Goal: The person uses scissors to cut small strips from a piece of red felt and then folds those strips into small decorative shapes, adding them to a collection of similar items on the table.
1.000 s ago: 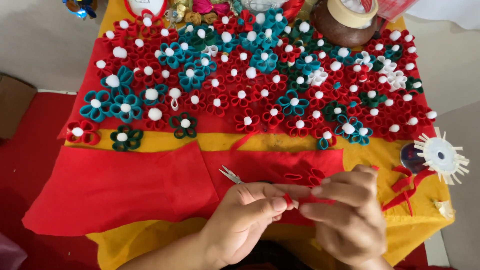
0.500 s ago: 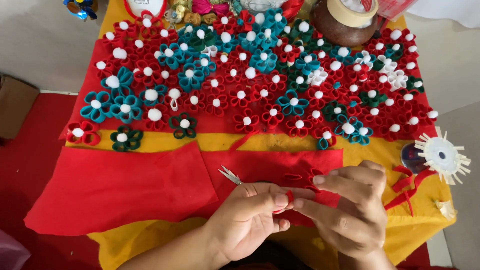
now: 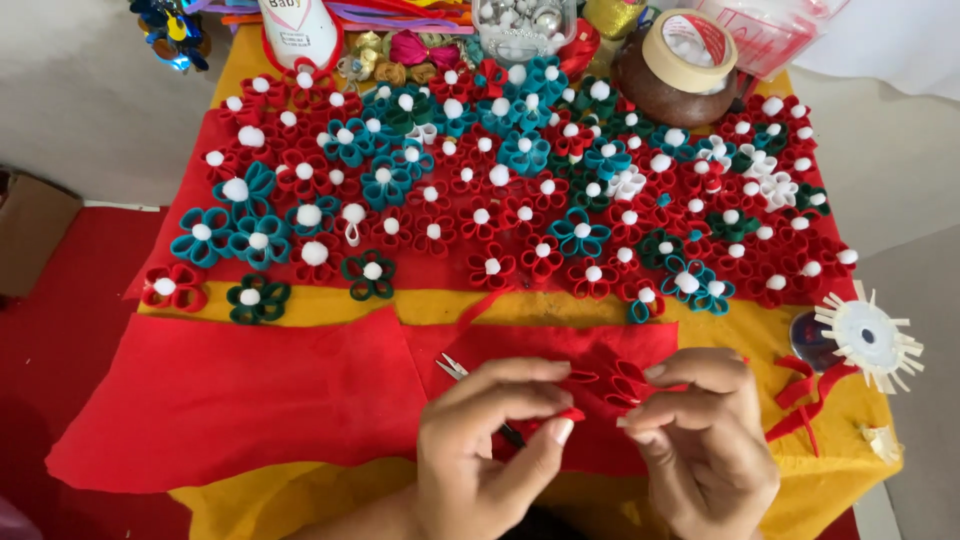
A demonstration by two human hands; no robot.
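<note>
Left hand on red felt strip

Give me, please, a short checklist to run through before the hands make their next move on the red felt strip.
1. Left hand pinches the red felt strip between thumb and fingers: ok.
2. Right hand also grips the strip: cannot tell; its fingertips are close, contact is hidden.
3. Scissors lie within reach on the red felt sheet: ok, partly hidden behind the left hand.
4. Spare red strips lie at the right: ok.
5. Finished felt flowers lie apart from the hands: ok.
</note>
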